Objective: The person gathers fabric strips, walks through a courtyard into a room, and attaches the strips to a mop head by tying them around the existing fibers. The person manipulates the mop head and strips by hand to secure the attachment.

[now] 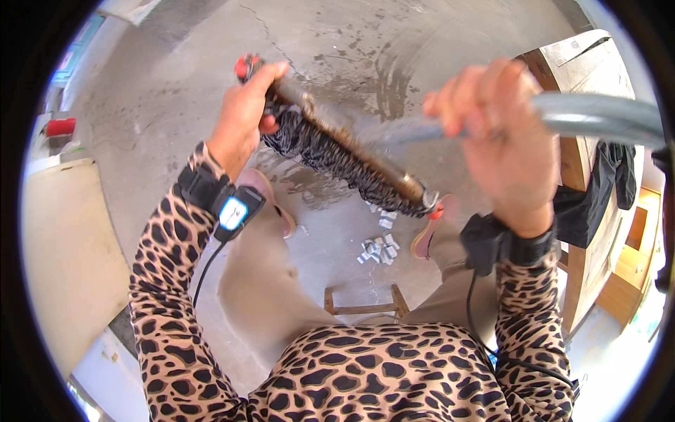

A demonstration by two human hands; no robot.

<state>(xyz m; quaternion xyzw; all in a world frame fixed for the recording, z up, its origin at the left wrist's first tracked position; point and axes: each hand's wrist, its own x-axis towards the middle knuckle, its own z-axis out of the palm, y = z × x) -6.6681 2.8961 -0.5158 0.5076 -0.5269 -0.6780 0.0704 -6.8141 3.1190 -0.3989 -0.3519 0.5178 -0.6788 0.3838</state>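
Observation:
My left hand grips the upper left end of a long bundle of dark, shaggy strands with a brown, glossy rod-like edge. Red pieces show at both of its ends. The bundle slants down to the right above the floor. My right hand, blurred, is closed around a curved grey tube or bar that runs out past the right side. A blurred grey length reaches from this hand towards the middle of the bundle; whether it touches is unclear.
Small pale striped scraps lie on the stained concrete floor between my feet. A wooden stool part shows below. At right stands a wooden table with black cloth hanging from it. A cream panel is at left.

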